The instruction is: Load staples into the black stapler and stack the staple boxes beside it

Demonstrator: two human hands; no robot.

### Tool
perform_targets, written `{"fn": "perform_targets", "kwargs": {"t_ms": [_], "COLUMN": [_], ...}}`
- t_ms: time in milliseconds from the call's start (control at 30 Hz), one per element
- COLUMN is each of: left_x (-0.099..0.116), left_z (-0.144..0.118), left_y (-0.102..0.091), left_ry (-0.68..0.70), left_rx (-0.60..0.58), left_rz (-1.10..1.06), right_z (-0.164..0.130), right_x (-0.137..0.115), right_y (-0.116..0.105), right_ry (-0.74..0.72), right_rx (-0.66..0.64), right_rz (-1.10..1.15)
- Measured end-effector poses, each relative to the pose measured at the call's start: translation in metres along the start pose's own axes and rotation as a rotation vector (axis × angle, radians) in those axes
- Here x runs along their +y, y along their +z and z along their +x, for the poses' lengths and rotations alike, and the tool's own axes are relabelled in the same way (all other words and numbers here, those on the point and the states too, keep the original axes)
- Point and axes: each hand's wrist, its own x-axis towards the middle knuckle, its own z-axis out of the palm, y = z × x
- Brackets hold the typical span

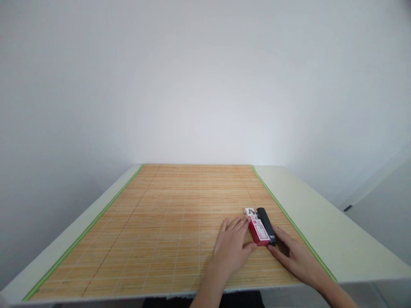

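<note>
A black stapler [266, 222] lies lengthwise on the bamboo mat [167, 231], at its right side near the front. Right against its left side is a red and white small box [260, 231]. Another white box with a dark printed picture [250, 212] shows at the far end of it; how the two boxes are stacked is hard to make out. My left hand [231, 248] rests flat with fingers spread, fingertips and thumb touching the boxes' left side. My right hand [297, 259] is curled, thumb and fingers at the stapler's near end.
Green edging [290, 220] borders the mat on both sides. The pale table [308, 205] shows beyond it, with its front edge close to my wrists. A white wall [199, 85] stands behind the table. A small dark object [347, 208] is past the right edge.
</note>
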Motion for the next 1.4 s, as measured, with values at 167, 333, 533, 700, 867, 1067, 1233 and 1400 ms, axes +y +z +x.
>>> {"fn": "perform_targets", "kwargs": {"t_ms": [167, 333, 533, 700, 867, 1067, 1233, 1400], "left_x": [-0.001, 0.0, 0.001, 0.001, 0.008, -0.031, -0.092, -0.108], "left_z": [0.001, 0.001, 0.0, 0.0, -0.007, -0.053, -0.085, -0.091], "left_y": [0.005, 0.004, 0.002, 0.002, -0.002, -0.047, -0.088, -0.082], "left_ry": [-0.008, -0.001, 0.006, 0.005, 0.002, -0.151, -0.299, -0.342], "left_rx": [0.022, 0.009, 0.002, 0.006, 0.007, 0.158, 0.226, 0.242], "left_rz": [-0.005, 0.004, 0.015, 0.036, 0.065, 0.145, 0.403, 0.593], "right_z": [0.0, -0.001, -0.001, -0.001, -0.003, -0.014, 0.009, 0.062], "right_x": [0.0, -0.005, -0.006, -0.005, 0.003, -0.04, -0.121, -0.162], "right_y": [0.0, -0.002, -0.002, 0.0, 0.0, -0.011, 0.039, 0.114], "right_ry": [0.006, -0.017, -0.018, -0.026, -0.009, 0.007, -0.118, -0.081], "right_rx": [-0.001, 0.005, 0.018, 0.024, 0.05, 0.4, 0.445, 0.123], "right_rz": [-0.013, -0.025, -0.047, -0.063, -0.058, 0.04, 0.075, -0.077]}}
